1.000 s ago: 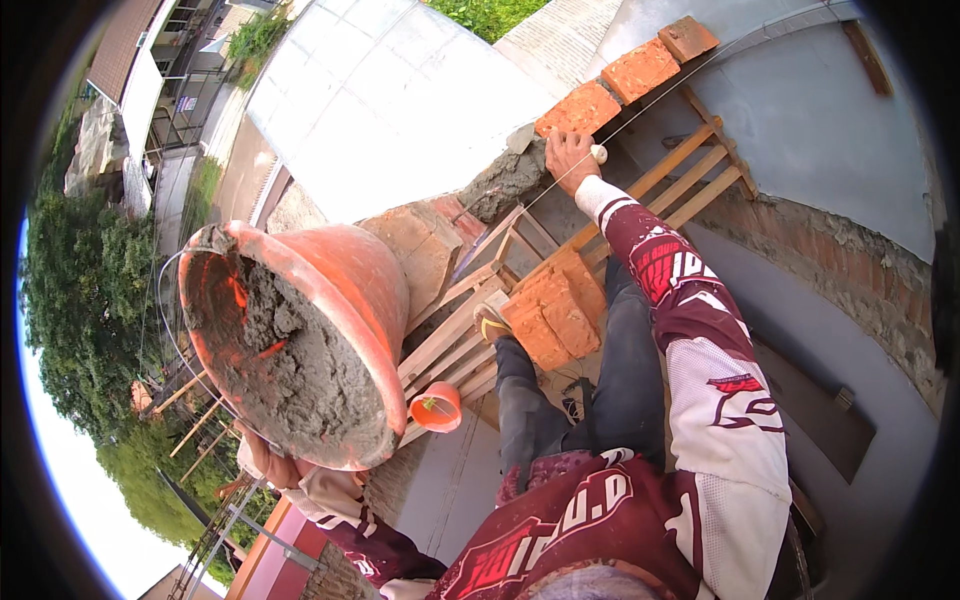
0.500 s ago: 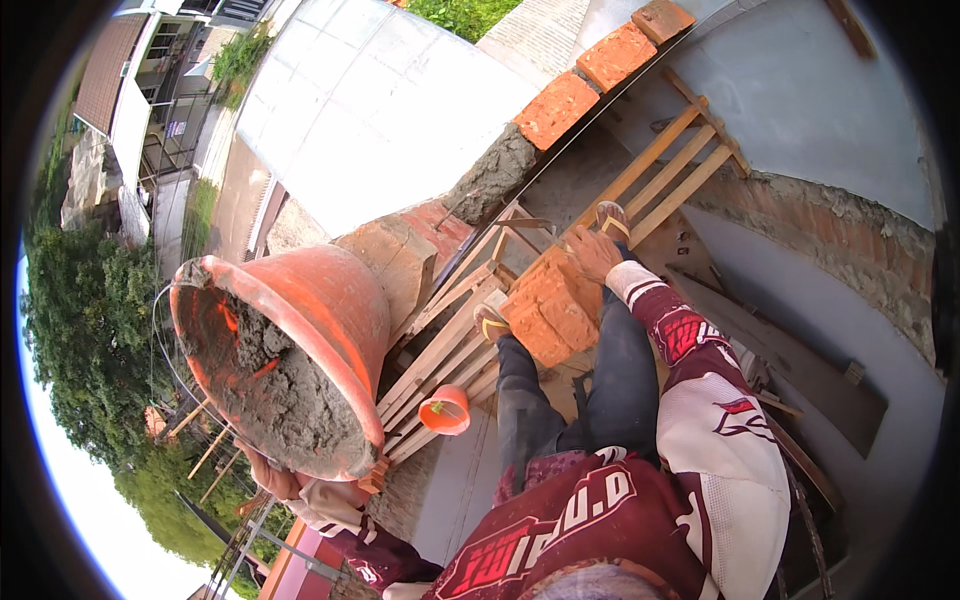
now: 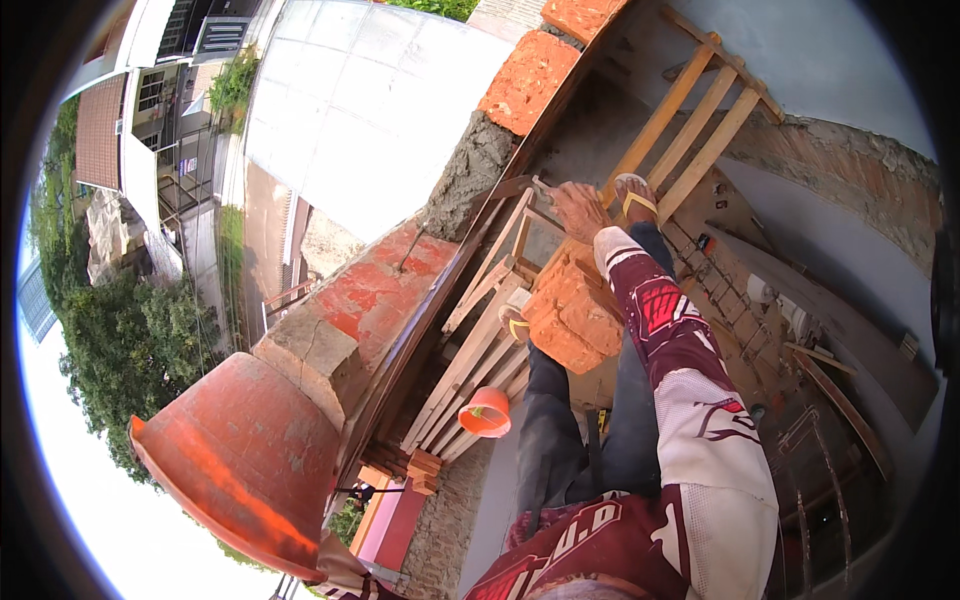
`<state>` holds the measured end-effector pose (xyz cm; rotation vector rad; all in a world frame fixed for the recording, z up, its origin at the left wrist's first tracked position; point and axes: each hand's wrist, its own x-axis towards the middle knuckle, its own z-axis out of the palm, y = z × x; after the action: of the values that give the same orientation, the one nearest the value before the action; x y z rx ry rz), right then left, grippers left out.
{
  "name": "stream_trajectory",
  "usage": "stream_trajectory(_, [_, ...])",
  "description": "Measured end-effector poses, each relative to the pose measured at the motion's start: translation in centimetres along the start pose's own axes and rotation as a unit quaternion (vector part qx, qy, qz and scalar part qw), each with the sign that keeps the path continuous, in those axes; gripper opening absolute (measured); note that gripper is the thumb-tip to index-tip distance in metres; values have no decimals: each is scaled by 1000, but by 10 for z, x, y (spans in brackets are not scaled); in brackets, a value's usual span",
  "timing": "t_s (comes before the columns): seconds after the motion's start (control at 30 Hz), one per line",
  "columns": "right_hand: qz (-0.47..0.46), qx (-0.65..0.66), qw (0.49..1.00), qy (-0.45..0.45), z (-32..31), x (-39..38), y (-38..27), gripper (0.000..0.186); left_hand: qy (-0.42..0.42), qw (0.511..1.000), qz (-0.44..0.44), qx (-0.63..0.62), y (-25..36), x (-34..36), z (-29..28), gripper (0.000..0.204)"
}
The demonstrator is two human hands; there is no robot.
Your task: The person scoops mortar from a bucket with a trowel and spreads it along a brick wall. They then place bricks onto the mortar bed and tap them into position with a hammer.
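My right hand (image 3: 578, 212) is closed around the handle of a trowel (image 3: 512, 187), whose dark blade reaches toward the wall edge beside a bed of grey mortar (image 3: 468, 178). Just below that hand is a stack of orange bricks (image 3: 572, 318). At the lower left stands a large orange bucket (image 3: 245, 440), tilted, its mouth facing away so the inside is hidden. My left forearm (image 3: 345, 578) runs behind the bucket's lower rim, which hides the fingers of my left hand. Past the mortar, orange bricks (image 3: 535, 82) lie along the wall top.
A worn red stretch of wall top (image 3: 385, 275) and a tan block (image 3: 308, 352) lie between mortar and bucket. Below are wooden planks (image 3: 470, 365), a small orange pail (image 3: 486, 412) and a slatted timber frame (image 3: 685, 135). A pale sheet roof (image 3: 360, 90) lies beyond the wall.
The view has shifted. The bucket has turned so that its mortar no longer shows, and sits lower left. My right hand and the trowel have moved from the brick stack up toward the wall's mortar.
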<state>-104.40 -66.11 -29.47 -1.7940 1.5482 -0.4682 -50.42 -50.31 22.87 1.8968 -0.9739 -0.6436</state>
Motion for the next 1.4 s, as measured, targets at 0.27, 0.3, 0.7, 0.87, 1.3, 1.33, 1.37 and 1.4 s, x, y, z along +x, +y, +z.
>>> stream_trajectory(0.27, [87,28,996,10,-83,14,31,31,-27,999,1,-26,-7,8,-10,58])
stream_trajectory(0.3, [115,31,993,15,-93,6,26,31,-31,999,3,-34,-5,8,-13,58])
stream_trajectory(0.7, [90,119,974,171,-255,-166,-171,42,1,892,-138,-430,62,23,87,49])
stream_trajectory(0.87, [45,143,982,118,-359,-154,-319,38,-24,948,-102,-301,38,56,99,7])
stream_trajectory(1.3, [-246,-426,869,52,-414,-73,-558,20,-7,939,136,-316,192,-20,192,61])
stream_trajectory(1.33, [-281,-431,856,54,-409,-71,-563,19,-22,940,174,-293,196,-24,196,61])
stream_trajectory(1.37, [-299,-446,841,65,-406,-70,-567,18,-38,942,206,-262,200,-26,199,60])
stream_trajectory(1.4, [-333,-452,827,33,-399,-80,-569,18,-44,936,188,-294,203,-28,203,58])
